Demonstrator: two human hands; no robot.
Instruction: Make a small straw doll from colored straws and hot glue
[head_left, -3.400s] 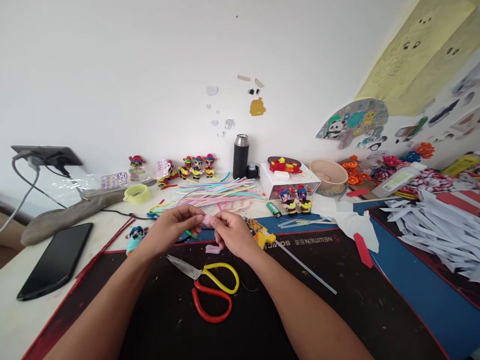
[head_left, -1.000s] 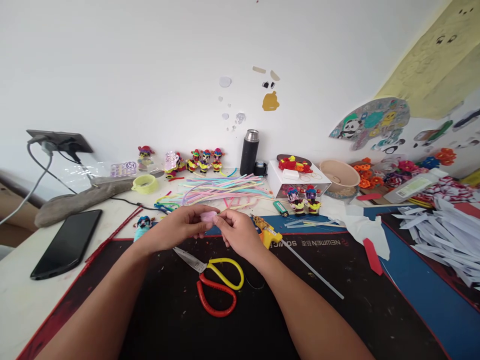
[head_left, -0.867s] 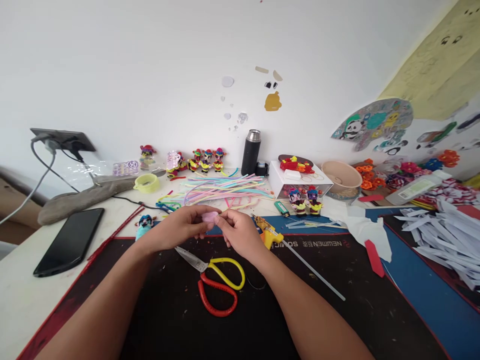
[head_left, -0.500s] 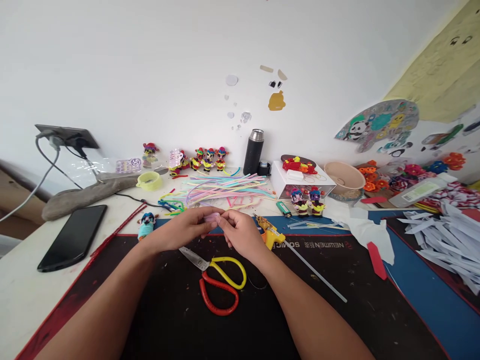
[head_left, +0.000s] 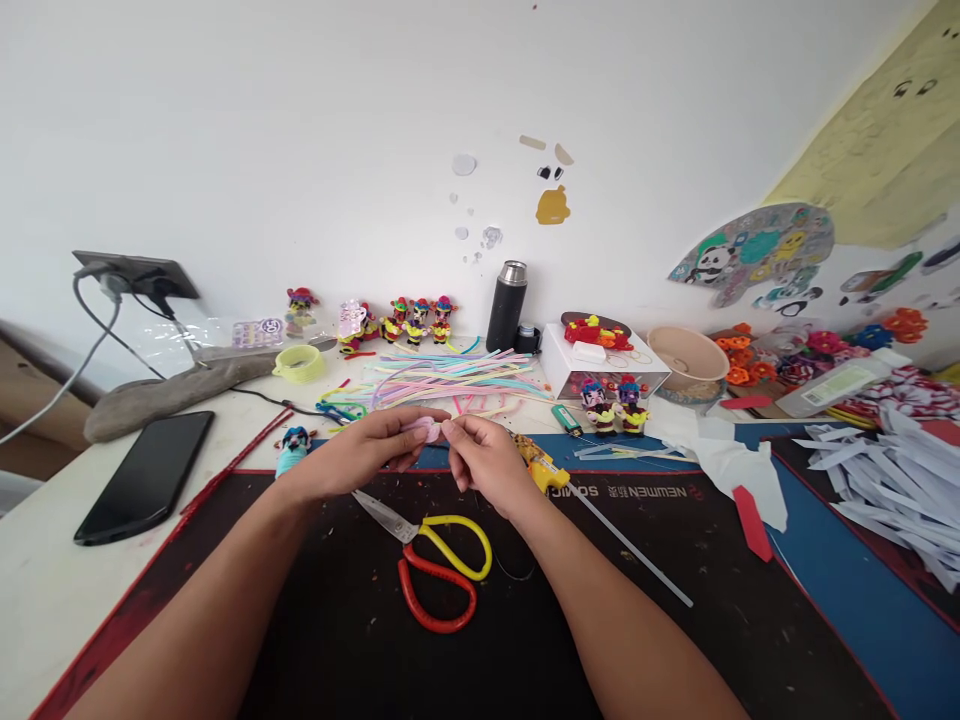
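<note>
My left hand (head_left: 382,445) pinches a small pale lilac piece (head_left: 425,427), fuzzy like a coiled pipe cleaner, between thumb and fingers. The fingertips of my right hand (head_left: 484,455) are closed at the piece's right end. Its exact shape is partly covered by my fingers. Below my hands, scissors (head_left: 431,570) with one yellow and one red handle lie on the black mat (head_left: 345,640), blades towards the upper left. A yellow glue gun (head_left: 546,470) with a long glue stick (head_left: 637,550) sits beside my right wrist.
Behind my hands lie many pastel pipe cleaners (head_left: 465,375). Small pipe-cleaner figures (head_left: 416,320) stand along the wall, near a black thermos (head_left: 507,308). A phone (head_left: 146,475) lies at left. White paper strips (head_left: 892,490) are heaped at right, past a white box (head_left: 600,365).
My right fingertips have shifted slightly right and up, away from my left fingers. More of the lilac piece now shows between my hands. The scissors have stayed in place.
</note>
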